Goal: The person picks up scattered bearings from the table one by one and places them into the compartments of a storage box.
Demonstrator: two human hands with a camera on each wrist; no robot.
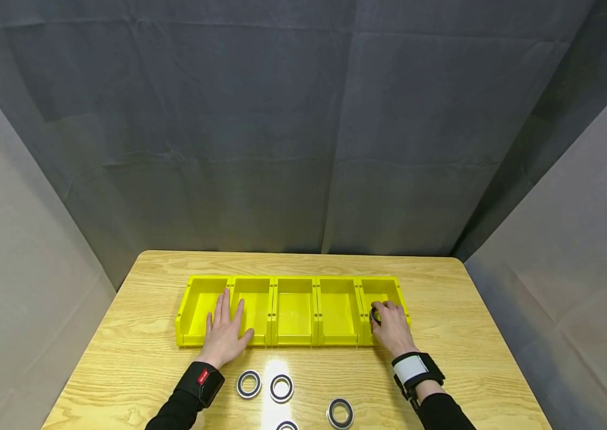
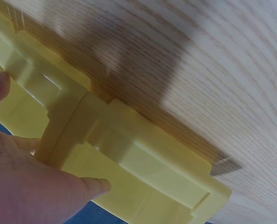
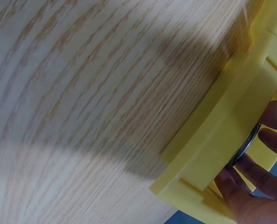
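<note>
A row of joined yellow bins (image 1: 294,341) stretches across the table. In the rightmost bin, my right hand (image 1: 392,329) pinches a ball bearing (image 1: 373,315), a ring with a dark face and a metal rim. The right wrist view has this bearing (image 3: 245,145) tilted on edge between thumb and fingers, partly behind the bin's front wall (image 3: 222,126). My left hand (image 1: 224,335) lies with spread fingers over the two leftmost bins, holding nothing. Seen from the left wrist, that hand (image 2: 31,191) is at the divider (image 2: 66,126) between two bins.
Several more bearings lie on the wooden table (image 1: 120,358) in front of the bins: one bearing (image 1: 241,384) near the left wrist, another (image 1: 273,389) beside it, one (image 1: 331,413) further right, and one cut off at the lower edge. A grey curtain (image 1: 228,149) hangs behind.
</note>
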